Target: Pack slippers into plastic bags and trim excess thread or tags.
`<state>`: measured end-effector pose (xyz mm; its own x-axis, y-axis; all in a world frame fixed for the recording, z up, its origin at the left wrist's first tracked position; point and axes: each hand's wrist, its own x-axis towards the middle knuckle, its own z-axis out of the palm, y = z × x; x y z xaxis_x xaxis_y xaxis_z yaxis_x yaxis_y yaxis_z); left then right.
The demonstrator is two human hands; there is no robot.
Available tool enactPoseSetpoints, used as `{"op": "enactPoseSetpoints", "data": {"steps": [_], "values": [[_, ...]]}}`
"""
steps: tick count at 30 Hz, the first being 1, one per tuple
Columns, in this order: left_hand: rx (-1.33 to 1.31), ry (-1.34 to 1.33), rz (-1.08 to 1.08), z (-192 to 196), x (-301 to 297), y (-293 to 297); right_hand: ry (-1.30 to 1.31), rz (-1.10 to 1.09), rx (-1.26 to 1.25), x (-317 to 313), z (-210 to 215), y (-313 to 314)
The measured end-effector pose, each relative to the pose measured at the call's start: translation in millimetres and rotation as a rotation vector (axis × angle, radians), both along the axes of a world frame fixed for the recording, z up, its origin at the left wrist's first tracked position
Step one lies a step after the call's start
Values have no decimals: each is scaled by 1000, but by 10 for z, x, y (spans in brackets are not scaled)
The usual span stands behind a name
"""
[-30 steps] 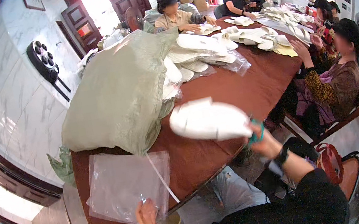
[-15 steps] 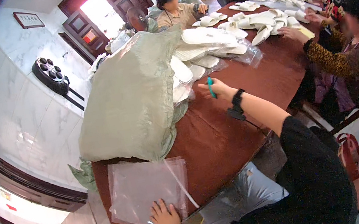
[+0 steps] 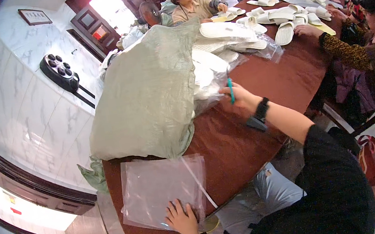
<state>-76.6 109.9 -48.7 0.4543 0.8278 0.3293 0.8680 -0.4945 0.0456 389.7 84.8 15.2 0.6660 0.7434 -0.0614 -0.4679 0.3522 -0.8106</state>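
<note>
My left hand [image 3: 182, 219] lies flat with fingers spread on clear plastic bags [image 3: 154, 185], stacked at the table's near left end. My right hand [image 3: 243, 100] is closed around a small teal-handled cutting tool [image 3: 231, 88], probably scissors, with a dark blade pointing up. Its fingertips are by the clear wrapping of white slippers [image 3: 207, 73], which spill from the mouth of a big grey-green sack [image 3: 140, 95]. Whether those fingers also pinch the wrapping, I cannot tell.
A brown-covered table [image 3: 228, 130] stretches away from me. More white slippers [image 3: 284, 15] are heaped farther along it. Co-workers sit around it; a patterned sleeve [image 3: 347, 49] reaches in from the right. A red bag [image 3: 371, 160] sits on a chair at the right.
The whole view has shifted slightly. My right hand stays by the slippers, and the tool's dark blade now shows. The right co-worker's hand has moved onto a slipper. My left hand remains flat on the bags.
</note>
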Motion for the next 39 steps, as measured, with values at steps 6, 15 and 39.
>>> {"op": "enactPoseSetpoints", "data": {"steps": [6, 15, 39], "values": [[39, -40, -17, -79, -36, 45, -456, -136, -230, 60, 173, -1413], [6, -309, -116, 144, -135, -2, -1393, -484, -788, 417, 178, -2104], [-182, -785, -343, 1081, 91, -578, -645, -474, 176, 396, 1670, -1563]]}}
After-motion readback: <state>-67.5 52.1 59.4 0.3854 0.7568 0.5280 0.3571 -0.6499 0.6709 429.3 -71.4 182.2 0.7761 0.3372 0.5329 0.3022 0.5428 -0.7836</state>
